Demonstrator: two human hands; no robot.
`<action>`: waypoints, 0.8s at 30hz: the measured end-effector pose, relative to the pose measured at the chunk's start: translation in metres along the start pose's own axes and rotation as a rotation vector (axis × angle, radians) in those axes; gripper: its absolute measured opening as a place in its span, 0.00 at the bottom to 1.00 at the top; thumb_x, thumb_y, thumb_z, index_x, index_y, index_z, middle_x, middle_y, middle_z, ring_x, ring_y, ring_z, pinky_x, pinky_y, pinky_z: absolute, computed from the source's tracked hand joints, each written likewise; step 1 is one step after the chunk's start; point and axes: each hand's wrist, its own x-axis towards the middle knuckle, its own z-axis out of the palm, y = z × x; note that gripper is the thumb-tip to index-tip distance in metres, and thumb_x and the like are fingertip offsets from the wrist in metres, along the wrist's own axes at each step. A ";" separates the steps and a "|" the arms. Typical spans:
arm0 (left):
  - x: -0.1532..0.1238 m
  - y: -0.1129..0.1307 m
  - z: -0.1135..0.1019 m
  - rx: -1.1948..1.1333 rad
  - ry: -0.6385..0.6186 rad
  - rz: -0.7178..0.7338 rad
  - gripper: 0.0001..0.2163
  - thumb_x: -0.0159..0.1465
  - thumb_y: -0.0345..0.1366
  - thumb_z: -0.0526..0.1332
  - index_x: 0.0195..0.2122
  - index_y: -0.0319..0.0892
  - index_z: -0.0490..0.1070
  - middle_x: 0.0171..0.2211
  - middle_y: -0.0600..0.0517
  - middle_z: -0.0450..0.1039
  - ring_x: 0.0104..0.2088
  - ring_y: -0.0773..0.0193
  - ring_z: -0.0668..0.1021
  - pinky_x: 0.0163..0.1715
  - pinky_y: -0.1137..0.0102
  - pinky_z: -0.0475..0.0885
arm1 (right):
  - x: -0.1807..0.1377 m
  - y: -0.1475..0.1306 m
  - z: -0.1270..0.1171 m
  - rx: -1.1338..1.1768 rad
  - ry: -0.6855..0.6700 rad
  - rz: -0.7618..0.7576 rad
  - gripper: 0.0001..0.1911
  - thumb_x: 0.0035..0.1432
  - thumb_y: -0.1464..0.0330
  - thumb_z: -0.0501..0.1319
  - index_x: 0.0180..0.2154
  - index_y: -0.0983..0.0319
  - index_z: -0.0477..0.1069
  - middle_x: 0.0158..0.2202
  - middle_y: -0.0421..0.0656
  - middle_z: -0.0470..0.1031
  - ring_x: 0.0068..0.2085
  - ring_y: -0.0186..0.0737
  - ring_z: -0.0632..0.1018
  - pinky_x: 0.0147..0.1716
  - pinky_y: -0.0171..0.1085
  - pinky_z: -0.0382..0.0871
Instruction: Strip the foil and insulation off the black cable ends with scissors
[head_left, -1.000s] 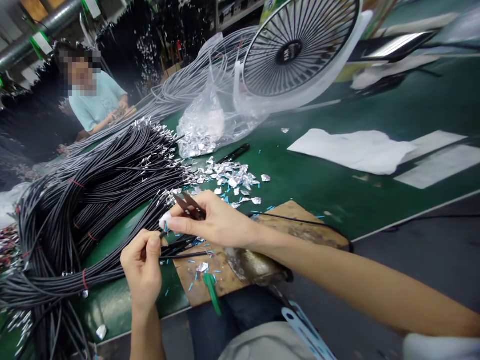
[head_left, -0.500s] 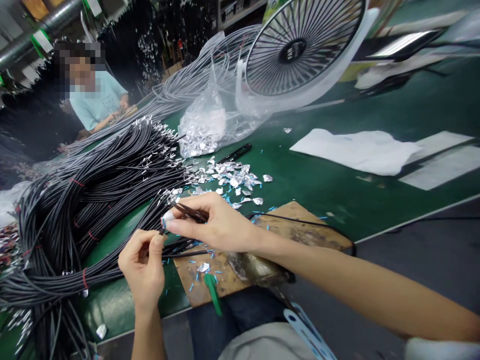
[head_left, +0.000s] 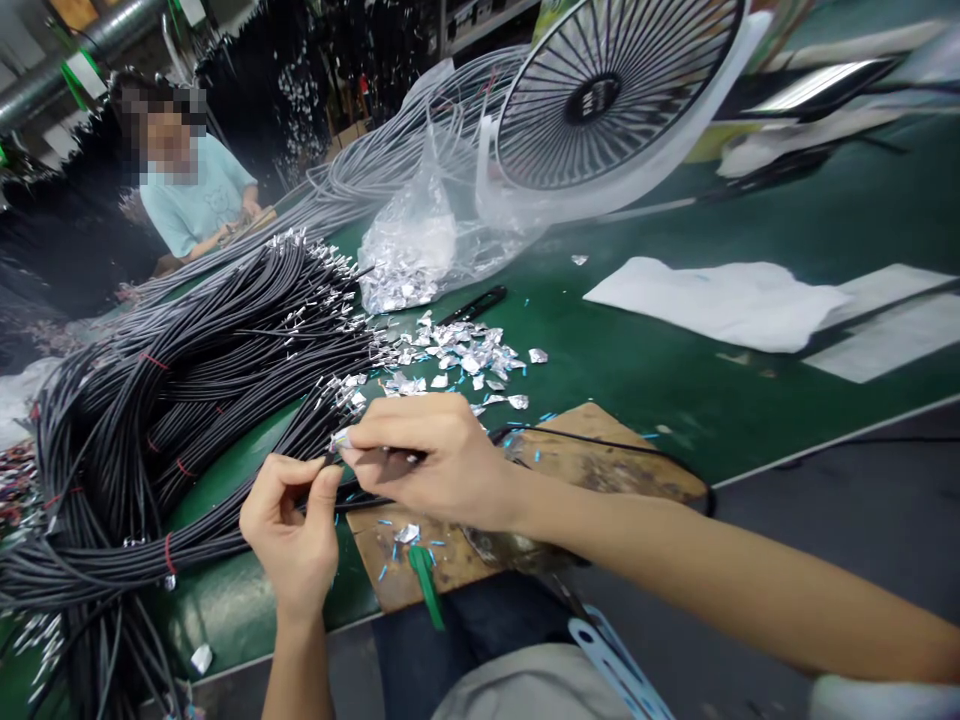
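Observation:
My left hand [head_left: 292, 520] pinches a black cable between thumb and forefinger, close to the cable's stripped tip [head_left: 339, 440]. Right beside it, my right hand [head_left: 435, 460] has its fingers closed around slim dark tweezers [head_left: 397, 455], mostly hidden in the palm. Its thumb and forefinger meet at the cable tip, where a bit of white and silver shows; finer detail is too small to tell. Behind both hands lie bundles of black cables [head_left: 225, 350] with silvery stripped ends, tied with red bands. Scraps of foil [head_left: 472, 355] are heaped beyond my right hand.
A wooden board [head_left: 600, 450] lies at the table edge, with a green-handled tool [head_left: 426, 585] on it. Farther back are a clear plastic bag [head_left: 420, 240], a black cutter [head_left: 474, 303], a fan [head_left: 600, 100] and white sheets [head_left: 712, 300]. A co-worker [head_left: 199, 190] sits across the table.
My right hand has turned, so the tweezers now sit deeper in the palm and its fingertips are at the cable tip. My left hand has shifted slightly right.

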 end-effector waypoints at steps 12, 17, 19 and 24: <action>0.007 0.007 -0.003 0.009 -0.072 -0.006 0.08 0.58 0.32 0.63 0.23 0.40 0.70 0.19 0.57 0.66 0.21 0.73 0.67 0.22 0.78 0.63 | 0.006 -0.004 -0.005 0.059 0.045 0.166 0.04 0.56 0.71 0.61 0.30 0.65 0.73 0.25 0.38 0.68 0.25 0.29 0.65 0.25 0.31 0.59; 0.008 0.001 -0.008 0.079 -0.177 -0.021 0.08 0.60 0.37 0.61 0.27 0.40 0.75 0.22 0.53 0.71 0.23 0.70 0.71 0.22 0.77 0.65 | 0.011 0.001 -0.004 0.273 -0.159 0.409 0.11 0.59 0.70 0.58 0.24 0.64 0.66 0.21 0.35 0.61 0.24 0.28 0.62 0.25 0.31 0.57; 0.008 0.001 -0.009 0.109 -0.200 -0.040 0.09 0.60 0.39 0.62 0.28 0.40 0.76 0.23 0.52 0.72 0.23 0.69 0.71 0.22 0.76 0.66 | 0.011 0.002 -0.003 0.362 -0.213 0.503 0.12 0.61 0.69 0.56 0.24 0.64 0.64 0.20 0.34 0.60 0.23 0.28 0.61 0.24 0.31 0.57; 0.007 0.007 -0.006 0.084 -0.212 -0.147 0.11 0.60 0.40 0.62 0.25 0.39 0.75 0.23 0.51 0.73 0.24 0.68 0.73 0.23 0.75 0.67 | 0.007 0.000 -0.003 0.142 -0.088 0.274 0.09 0.59 0.70 0.58 0.26 0.64 0.67 0.25 0.38 0.64 0.26 0.30 0.64 0.25 0.31 0.57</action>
